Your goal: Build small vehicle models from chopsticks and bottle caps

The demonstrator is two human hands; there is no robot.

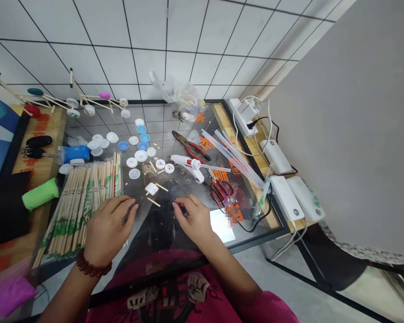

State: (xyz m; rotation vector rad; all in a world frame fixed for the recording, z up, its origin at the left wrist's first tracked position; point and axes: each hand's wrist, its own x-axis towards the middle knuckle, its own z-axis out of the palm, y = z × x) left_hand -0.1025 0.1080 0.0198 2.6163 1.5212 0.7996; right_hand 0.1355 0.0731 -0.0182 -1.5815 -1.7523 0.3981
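My left hand point(110, 224), with a beaded bracelet at the wrist, rests beside a bundle of wrapped chopsticks point(76, 211). Its fingers are slightly curled, the thumb apart, and nothing shows in it. Across the dark glass, my right hand point(193, 220) lies with loosely bent fingers, a gap between thumb and forefinger, and nothing visible inside. Just beyond both hands sit a white cap with short stick pieces point(151, 189) and a loose cut stick point(154, 202). A white glue gun point(188, 167) with a clear glue stick in its back lies ahead of my right hand.
Red-handled pliers point(191, 147), red scissors point(221, 189) and clear glue sticks point(235, 159) lie right. White and blue bottle caps point(141, 155) are scattered mid-table. Stick-and-cap constructions point(94, 98) stand at the back left. Power strips point(244, 119) and cables line the right edge.
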